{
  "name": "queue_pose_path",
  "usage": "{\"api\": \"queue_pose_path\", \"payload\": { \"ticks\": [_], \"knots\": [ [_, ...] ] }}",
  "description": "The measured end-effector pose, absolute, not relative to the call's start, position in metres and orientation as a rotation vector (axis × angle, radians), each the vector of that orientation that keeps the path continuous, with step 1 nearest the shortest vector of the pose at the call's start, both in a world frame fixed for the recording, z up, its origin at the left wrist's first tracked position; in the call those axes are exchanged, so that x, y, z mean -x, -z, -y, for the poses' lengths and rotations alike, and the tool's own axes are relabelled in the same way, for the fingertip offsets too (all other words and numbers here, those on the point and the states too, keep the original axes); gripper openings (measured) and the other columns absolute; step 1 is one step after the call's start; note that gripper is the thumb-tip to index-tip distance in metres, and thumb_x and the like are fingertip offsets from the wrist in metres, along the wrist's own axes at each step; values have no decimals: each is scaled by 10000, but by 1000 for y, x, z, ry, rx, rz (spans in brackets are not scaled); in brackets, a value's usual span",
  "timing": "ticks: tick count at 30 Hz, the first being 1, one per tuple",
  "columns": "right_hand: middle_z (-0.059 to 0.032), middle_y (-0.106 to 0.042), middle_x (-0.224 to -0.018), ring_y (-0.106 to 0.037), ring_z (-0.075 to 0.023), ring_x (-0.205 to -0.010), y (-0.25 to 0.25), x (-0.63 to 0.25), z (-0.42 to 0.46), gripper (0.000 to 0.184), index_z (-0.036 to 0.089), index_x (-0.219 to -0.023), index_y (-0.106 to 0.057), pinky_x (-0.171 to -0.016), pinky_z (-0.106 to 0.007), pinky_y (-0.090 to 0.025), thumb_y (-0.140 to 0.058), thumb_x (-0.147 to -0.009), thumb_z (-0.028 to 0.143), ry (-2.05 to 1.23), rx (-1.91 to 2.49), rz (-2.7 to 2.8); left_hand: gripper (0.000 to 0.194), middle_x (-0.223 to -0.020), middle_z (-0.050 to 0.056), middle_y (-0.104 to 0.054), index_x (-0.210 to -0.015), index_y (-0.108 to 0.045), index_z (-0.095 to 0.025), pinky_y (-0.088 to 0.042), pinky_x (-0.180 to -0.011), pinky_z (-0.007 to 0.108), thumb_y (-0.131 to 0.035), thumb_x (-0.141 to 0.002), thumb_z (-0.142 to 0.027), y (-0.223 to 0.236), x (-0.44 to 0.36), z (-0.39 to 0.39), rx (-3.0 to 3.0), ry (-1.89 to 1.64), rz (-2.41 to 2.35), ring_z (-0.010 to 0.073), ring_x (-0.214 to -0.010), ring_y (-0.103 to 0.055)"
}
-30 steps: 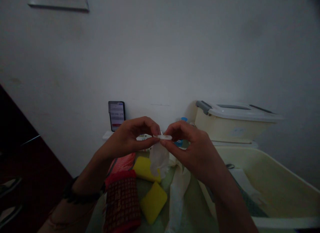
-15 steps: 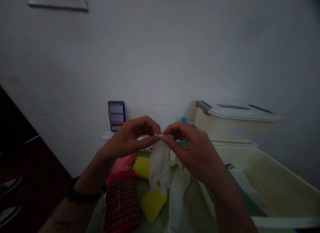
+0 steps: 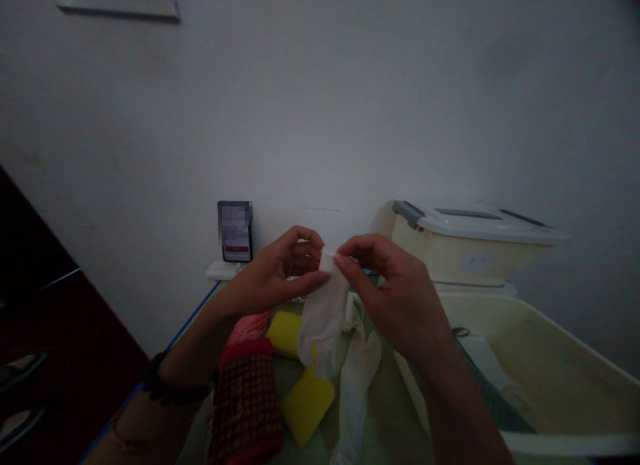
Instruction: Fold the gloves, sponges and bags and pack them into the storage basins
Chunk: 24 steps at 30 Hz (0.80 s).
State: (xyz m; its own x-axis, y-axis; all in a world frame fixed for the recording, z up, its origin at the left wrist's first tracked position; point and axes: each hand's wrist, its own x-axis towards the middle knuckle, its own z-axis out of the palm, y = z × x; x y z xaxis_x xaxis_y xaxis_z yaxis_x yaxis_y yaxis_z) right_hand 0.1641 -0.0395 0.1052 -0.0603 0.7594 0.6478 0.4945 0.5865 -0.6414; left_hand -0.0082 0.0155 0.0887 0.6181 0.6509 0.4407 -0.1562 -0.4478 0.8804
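A thin white glove (image 3: 325,312) hangs from its cuff with its fingers pointing down. My right hand (image 3: 390,278) pinches the cuff's top edge between thumb and forefinger. My left hand (image 3: 280,272) is at the cuff's other side, its thumb lying across the front and its curled fingertips at the edge, a loose hold. Under the hanging glove, two yellow sponges (image 3: 307,405) rest on the green tabletop. Another whitish glove (image 3: 357,392) lies stretched out just right of them.
Left of the sponges lies a dark red checked cloth item (image 3: 245,405), with a pink plastic-looking bundle (image 3: 250,327) behind. A phone (image 3: 236,232) stands against the wall. At right are an open cream tub (image 3: 545,318) holding items and a lidded storage box (image 3: 465,252).
The left thumb and fingers have parted somewhat and the left hand has eased its pinch. The right hand has shifted slightly up and right, and more of the cuff shows between the hands.
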Motion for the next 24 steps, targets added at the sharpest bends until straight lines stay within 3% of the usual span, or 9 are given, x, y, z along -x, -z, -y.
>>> {"api": "queue_pose_path", "payload": {
  "ticks": [5,10,14,22,24],
  "knots": [
    [-7,-643,-770,-616,-143,-702,-104,-166,37,47,200,-833,-595,-662,-285,-490,-604,-813,241,-304,1071,1561,221,-825,-8,-620,-910,-483,-169,-502,-715,261,-656,-774,-168,-86,4,-15,-1828,-799,-492,121,-784,-622],
    [1,-632,-730,-594,-139,-621,-101,-165,35,108,218,-887,-579,-564,-270,-465,-597,-819,299,-355,1081,1454,147,-763,-22,-633,-808,-486,-157,-463,-571,173,-628,-804,-195,-85,5,-16,-1750,-744,-502,74,-642,-596],
    [-4,-634,-776,-599,-139,-629,-100,-162,33,107,226,-909,-557,-564,-270,-462,-575,-837,303,-364,1055,1431,160,-770,-8,-669,-852,-446,-174,-440,-506,141,-586,-847,-251,-87,8,-15,-1684,-723,-485,66,-601,-594],
    [-3,-639,-791,-598,-138,-626,-97,-161,33,107,227,-915,-551,-543,-262,-461,-568,-842,302,-358,1040,1423,469,-744,-28,-652,-1035,-437,-197,-465,-482,191,-744,-686,-258,-84,9,-18,-1755,-608,-605,121,-580,-616],
    [3,-633,-764,-598,-140,-615,-97,-161,33,105,230,-908,-559,-535,-264,-461,-574,-839,307,-347,1034,1407,441,-787,-9,-658,-1025,-487,-176,-498,-545,224,-746,-681,-277,-84,10,-18,-1789,-578,-636,144,-654,-634]
  ]
}}
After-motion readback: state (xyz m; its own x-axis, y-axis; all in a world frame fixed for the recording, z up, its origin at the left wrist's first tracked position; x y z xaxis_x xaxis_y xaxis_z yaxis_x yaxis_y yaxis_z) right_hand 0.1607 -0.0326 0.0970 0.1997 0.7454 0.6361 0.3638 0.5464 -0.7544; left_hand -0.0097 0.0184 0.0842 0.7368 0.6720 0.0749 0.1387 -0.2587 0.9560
